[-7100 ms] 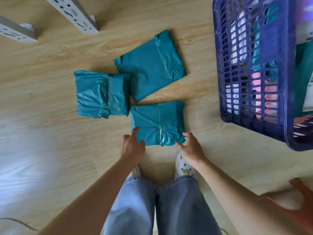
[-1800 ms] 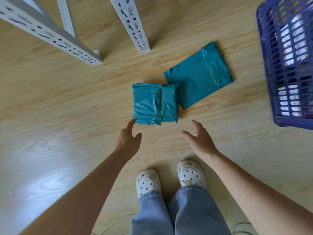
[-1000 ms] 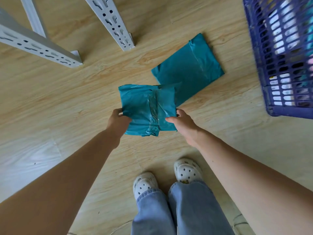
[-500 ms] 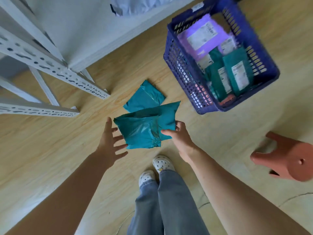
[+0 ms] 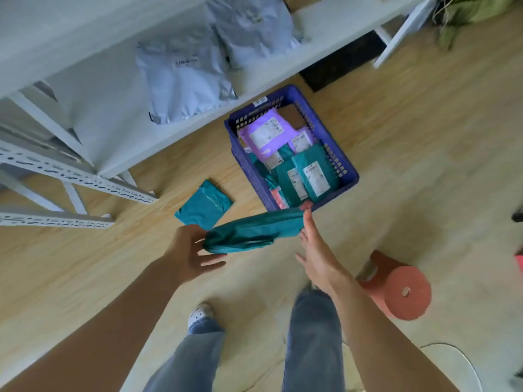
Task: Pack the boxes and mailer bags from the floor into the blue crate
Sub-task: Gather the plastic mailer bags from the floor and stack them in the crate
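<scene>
Teal mailer bag (image 5: pixel 252 232) — near blue crate (image 5: pixel 349 176) | white labels (image 5: pixel 314 175) — print illegible

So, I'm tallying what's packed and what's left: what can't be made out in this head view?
Head view:
- Blue crate: lower layers hidden under the top mailers; near corner covered by the raised teal mailer bag.
- Crate labels: too small and blurred to read.
- Left hand and right hand: motion blur; whether either touches the bag, cannot tell.
- Teal bag on the floor: underside hidden.
</scene>
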Action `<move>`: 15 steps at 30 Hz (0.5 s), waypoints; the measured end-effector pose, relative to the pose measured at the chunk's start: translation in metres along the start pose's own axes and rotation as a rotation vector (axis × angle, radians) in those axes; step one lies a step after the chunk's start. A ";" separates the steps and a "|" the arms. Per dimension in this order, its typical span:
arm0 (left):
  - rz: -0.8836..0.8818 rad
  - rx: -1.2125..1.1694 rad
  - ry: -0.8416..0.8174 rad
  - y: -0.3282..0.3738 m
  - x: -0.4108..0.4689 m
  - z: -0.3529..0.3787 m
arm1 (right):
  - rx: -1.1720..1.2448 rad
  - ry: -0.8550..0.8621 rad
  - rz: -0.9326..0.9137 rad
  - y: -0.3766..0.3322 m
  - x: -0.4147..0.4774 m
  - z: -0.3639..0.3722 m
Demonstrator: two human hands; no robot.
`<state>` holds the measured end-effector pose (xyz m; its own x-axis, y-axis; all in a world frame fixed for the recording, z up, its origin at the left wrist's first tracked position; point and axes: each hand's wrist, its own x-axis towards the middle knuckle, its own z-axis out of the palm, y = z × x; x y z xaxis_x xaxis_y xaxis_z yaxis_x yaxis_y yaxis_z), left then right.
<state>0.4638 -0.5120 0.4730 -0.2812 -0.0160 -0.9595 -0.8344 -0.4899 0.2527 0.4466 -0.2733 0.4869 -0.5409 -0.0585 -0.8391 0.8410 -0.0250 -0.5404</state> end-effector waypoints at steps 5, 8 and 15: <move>0.100 -0.068 0.082 -0.024 0.006 0.090 | -0.069 -0.128 0.072 -0.035 0.019 -0.092; 0.189 -0.060 0.143 -0.039 -0.008 0.140 | -0.070 -0.148 0.137 -0.053 0.022 -0.134; 0.173 -0.041 0.126 -0.051 -0.023 0.204 | -0.219 -0.099 0.114 -0.088 0.037 -0.196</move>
<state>0.4166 -0.3087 0.5077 -0.3548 -0.2099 -0.9111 -0.7585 -0.5051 0.4118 0.3500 -0.0778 0.4911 -0.4302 -0.1462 -0.8908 0.8682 0.2034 -0.4527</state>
